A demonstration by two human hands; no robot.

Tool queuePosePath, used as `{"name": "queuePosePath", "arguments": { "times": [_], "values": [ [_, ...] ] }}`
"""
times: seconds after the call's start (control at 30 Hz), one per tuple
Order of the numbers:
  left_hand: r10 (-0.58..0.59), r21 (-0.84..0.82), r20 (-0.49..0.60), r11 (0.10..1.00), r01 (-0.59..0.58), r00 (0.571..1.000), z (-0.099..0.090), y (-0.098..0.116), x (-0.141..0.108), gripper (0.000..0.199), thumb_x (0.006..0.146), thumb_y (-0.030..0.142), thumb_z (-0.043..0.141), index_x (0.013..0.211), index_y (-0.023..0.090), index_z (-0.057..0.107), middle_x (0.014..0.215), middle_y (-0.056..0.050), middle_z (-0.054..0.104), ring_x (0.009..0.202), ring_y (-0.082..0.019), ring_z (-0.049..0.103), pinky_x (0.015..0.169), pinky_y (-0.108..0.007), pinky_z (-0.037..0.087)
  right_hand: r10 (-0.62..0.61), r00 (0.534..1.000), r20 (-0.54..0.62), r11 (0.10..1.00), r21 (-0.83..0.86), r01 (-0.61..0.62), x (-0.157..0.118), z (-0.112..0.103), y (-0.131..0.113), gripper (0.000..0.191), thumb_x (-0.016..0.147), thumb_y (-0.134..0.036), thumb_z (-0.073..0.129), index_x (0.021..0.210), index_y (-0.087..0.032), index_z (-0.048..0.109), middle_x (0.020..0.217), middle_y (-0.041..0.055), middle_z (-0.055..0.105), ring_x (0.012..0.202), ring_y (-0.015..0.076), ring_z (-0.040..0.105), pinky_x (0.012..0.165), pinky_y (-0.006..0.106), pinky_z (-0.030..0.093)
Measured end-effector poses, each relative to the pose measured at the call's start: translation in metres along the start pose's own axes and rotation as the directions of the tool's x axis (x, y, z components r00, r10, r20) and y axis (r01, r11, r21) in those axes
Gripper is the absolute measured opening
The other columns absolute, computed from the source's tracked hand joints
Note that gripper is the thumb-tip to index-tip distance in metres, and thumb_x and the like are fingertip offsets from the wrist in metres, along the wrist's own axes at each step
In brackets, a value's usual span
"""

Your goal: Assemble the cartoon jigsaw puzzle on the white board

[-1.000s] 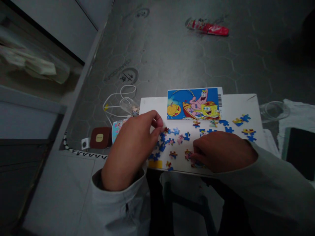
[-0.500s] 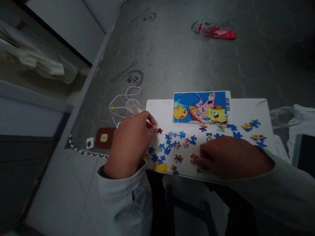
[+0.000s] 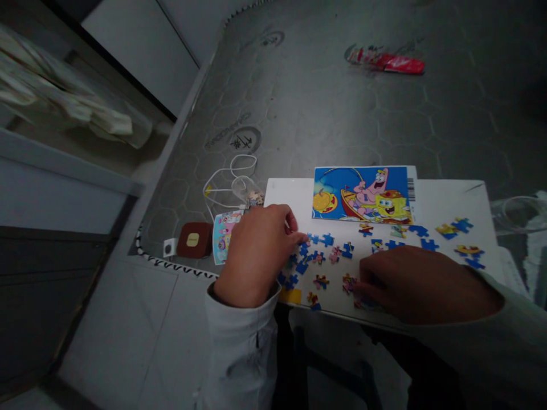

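Curling just left of blue pieces (image 3: 327, 240), left hand (image 3: 265, 245) is hanging nearest; right hand (image 3: 412, 280) is touching multicoloured piece (image 3: 348, 283); both holds unclear.

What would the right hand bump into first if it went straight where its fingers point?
Probably the multicoloured puzzle piece just left of the right hand; this view can't show for sure whether they already touch.

- We cannot tell whether the left hand (image 3: 260, 253) pinches anything between its fingers.
- We see a puzzle piece (image 3: 360, 304) partly covered by the right hand (image 3: 410, 285).
- We lose the right sleeve (image 3: 504, 341) past the view's edge.
- We find the red packet's (image 3: 401, 63) print too blurred.
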State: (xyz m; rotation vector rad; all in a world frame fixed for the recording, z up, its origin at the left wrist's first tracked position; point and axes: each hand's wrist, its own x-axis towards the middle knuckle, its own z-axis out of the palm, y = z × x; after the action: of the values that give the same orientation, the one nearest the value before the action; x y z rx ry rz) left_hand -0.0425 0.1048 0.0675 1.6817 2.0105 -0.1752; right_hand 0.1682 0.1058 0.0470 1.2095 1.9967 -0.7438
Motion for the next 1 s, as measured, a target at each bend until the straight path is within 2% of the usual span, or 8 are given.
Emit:
{"name": "queuePosePath", "arguments": {
  "times": [0.17,0.4,0.63,0.87,1.0],
  "values": [
    [-0.017,0.004,0.023,1.0,0.017,1.0,-0.002,-0.003,0.0,0.012,0.093,0.033,0.089,0.092,0.024,0.081,0.102,-0.006,0.086,0.094,-0.026,0.076,0.076,-0.036,0.044,0.019,1.0,-0.021,0.999,0.03,-0.019,0.0,-0.001,0.0,0.032,0.106,-0.041,0.061,0.087,-0.023,0.08,0.099,0.0159,0.084,0.092,0.034,0.081,0.073,0.042,0.051],
    [-0.016,-0.001,-0.002,1.0,0.016,1.0,-0.003,-0.002,-0.005,0.012,0.094,0.033,0.089,0.098,0.023,0.082,0.101,-0.006,0.087,0.093,-0.026,0.076,0.077,-0.038,0.044,-0.026,0.999,-0.043,0.997,0.069,0.029,0.005,0.01,0.008,0.035,0.104,-0.044,0.061,0.079,-0.025,0.076,0.092,0.0132,0.082,0.086,0.0326,0.079,0.072,0.043,0.051],
    [0.001,-0.036,0.047,0.999,0.0,0.999,-0.003,-0.002,-0.004,0.014,0.091,0.031,0.092,0.1,0.024,0.083,0.101,-0.004,0.087,0.093,-0.025,0.077,0.082,-0.039,0.049,-0.018,1.0,-0.013,0.999,0.035,0.018,0.005,0.014,0.009,0.033,0.107,-0.04,0.054,0.09,-0.025,0.079,0.099,0.0143,0.084,0.091,0.0337,0.08,0.075,0.045,0.051],
    [0.001,-0.033,0.031,0.999,0.0,1.0,-0.003,-0.006,-0.003,0.01,0.09,0.029,0.092,0.095,0.025,0.085,0.099,-0.004,0.087,0.092,-0.025,0.077,0.085,-0.04,0.052,-0.042,0.996,-0.084,0.998,0.043,0.046,0.008,0.02,0.012,0.033,0.104,-0.041,0.059,0.082,-0.026,0.077,0.09,0.0139,0.082,0.081,0.0332,0.079,0.07,0.044,0.05],
    [-0.019,-0.034,0.023,0.999,0.019,1.0,-0.004,-0.005,-0.003,0.008,0.092,0.03,0.09,0.095,0.025,0.085,0.099,-0.005,0.087,0.093,-0.026,0.076,0.085,-0.04,0.053,-0.037,0.998,-0.043,0.999,0.021,0.038,0.007,0.018,0.012,0.033,0.107,-0.039,0.056,0.087,-0.025,0.077,0.092,0.0129,0.083,0.083,0.03,0.078,0.072,0.042,0.05]
  ]
}}
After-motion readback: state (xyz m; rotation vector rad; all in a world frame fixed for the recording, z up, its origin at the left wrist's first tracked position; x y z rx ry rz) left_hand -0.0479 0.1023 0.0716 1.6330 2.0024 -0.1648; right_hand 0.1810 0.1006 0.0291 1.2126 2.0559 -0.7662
